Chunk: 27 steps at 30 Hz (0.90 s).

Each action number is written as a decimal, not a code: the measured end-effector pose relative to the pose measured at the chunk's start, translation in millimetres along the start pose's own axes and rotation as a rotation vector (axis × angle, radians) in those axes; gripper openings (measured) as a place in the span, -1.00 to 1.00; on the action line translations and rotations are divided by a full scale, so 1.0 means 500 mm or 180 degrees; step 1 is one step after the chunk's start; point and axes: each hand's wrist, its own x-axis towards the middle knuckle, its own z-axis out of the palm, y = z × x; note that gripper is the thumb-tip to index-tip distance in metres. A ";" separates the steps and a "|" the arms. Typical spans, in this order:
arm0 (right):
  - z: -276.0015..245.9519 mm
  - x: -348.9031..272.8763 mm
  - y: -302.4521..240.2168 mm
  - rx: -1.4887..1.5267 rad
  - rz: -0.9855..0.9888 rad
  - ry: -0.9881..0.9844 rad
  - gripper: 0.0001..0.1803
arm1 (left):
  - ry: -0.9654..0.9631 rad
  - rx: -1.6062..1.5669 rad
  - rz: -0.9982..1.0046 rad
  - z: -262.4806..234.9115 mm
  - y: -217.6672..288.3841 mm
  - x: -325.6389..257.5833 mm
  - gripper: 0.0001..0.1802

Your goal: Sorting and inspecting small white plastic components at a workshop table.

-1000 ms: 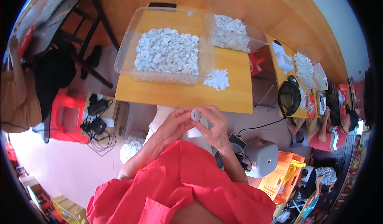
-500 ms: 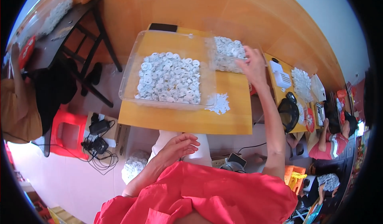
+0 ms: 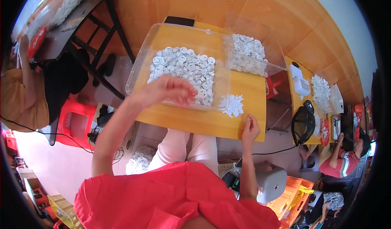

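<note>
Dozens of white round parts (image 3: pixel 185 64) lie heaped in a clear bin (image 3: pixel 175 37) on a yellow worktop (image 3: pixel 195 124), the left hand (image 3: pixel 167 91) above its near side, fingers loosely bent; the right hand (image 3: pixel 250 128), fingers curled, is near small white pieces (image 3: pixel 233 106). Whether either grips anything cannot be told.

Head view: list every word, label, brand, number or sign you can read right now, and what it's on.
No text is clear enough to quote.
Grey rounded case: small label, too small to read.
Cardboard box under the table: dark marks on its side, too blurred to read.
White round parts: dark spots; I cannot tell whether any are lettering.
</note>
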 end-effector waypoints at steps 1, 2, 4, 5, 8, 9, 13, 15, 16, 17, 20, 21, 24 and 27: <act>0.004 -0.012 0.005 0.0171 0.0186 0.0114 -0.79 | 0.0165 0.0247 -0.0031 -0.020 0.007 0.043 -0.77; 0.009 -0.014 -0.006 0.0184 0.0192 0.0101 -0.79 | 0.0273 0.0546 0.0012 -0.047 0.006 0.083 -0.77; 0.012 -0.015 -0.032 -0.0038 0.0403 0.0120 -0.78 | 0.0525 0.1494 0.0074 -0.102 -0.020 0.172 -0.74; 0.011 -0.019 -0.029 -0.0054 0.0413 0.0136 -0.78 | 0.0645 0.2144 0.0110 -0.124 -0.035 0.220 -0.72; 0.010 -0.022 -0.013 -0.0079 0.0487 0.0189 -0.79 | 0.0972 0.3892 0.0745 -0.158 -0.099 0.334 -0.67; 0.012 -0.023 -0.005 -0.0042 0.0397 0.0262 -0.80 | 0.1171 0.4194 0.0650 -0.159 -0.115 0.364 -0.67; 0.022 -0.025 -0.007 -0.0106 0.0235 0.0333 -0.82 | 0.1190 0.4447 0.0856 -0.207 -0.197 0.438 -0.78; 0.023 -0.024 -0.002 -0.0154 0.0274 0.0415 -0.83 | 0.1271 0.4433 0.0714 -0.199 -0.200 0.447 -0.72; 0.025 -0.021 -0.001 -0.0275 -0.0104 0.0479 -0.83 | 0.1368 0.4402 0.0581 -0.192 -0.195 0.446 -0.69; 0.027 -0.017 -0.006 -0.0389 -0.0496 0.0530 -0.83 | 0.1471 0.4334 0.0670 -0.192 -0.192 0.443 -0.66; 0.023 -0.019 -0.034 -0.0596 -0.0428 0.0457 -0.85 | 0.1445 0.4235 0.0402 -0.185 -0.169 0.440 -0.65; 0.023 -0.020 -0.042 -0.0758 -0.0492 0.0431 -0.84 | 0.1431 0.4255 0.0410 -0.180 -0.164 0.437 -0.66; 0.029 -0.010 -0.074 -0.1731 -0.1022 0.0279 -0.78 | 0.1312 0.4215 0.0571 -0.200 -0.165 0.416 -0.68; 0.035 -0.009 -0.054 -0.1776 -0.0973 0.0087 -0.77 | 0.1534 0.4111 0.0791 -0.203 -0.153 0.390 -0.67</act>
